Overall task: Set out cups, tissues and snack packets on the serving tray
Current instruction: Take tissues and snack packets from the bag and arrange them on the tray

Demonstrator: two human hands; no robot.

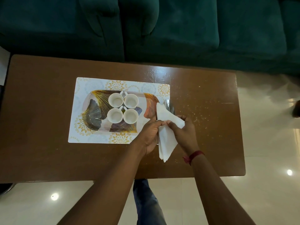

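A: What occupies the lower part of the frame?

B: Two bare forearms rise from the bottom edge over a glossy, pale tiled floor with bright light spots. A red thread band circles the right wrist.

A: And the hands?

B: Just right of centre, the left hand and the right hand both pinch a stack of white tissues. The sheets are thin, soft and creased; a pointed corner hangs toward the lower frame, another lifts toward the upper left.

A: Where do the tissues sit relative to the tray?

B: Held above the table, overlapping the right end of the serving tray, not lying on it.

A: Describe the tray.

B: A rounded rectangle, glossy, printed with fan-shaped leaves in gold, grey and copper. Four white cups, round and empty, stand in a two-by-two block at its middle, rims nearly touching.

A: What lies beneath?

B: A white placemat with gold floral medallions, on a brown wooden table whose right half shows pale specks. A shiny metal object shows just behind the tissues; its kind is unclear.

A: Farthest?

B: A dark green, velvety sofa fills the top of the frame.
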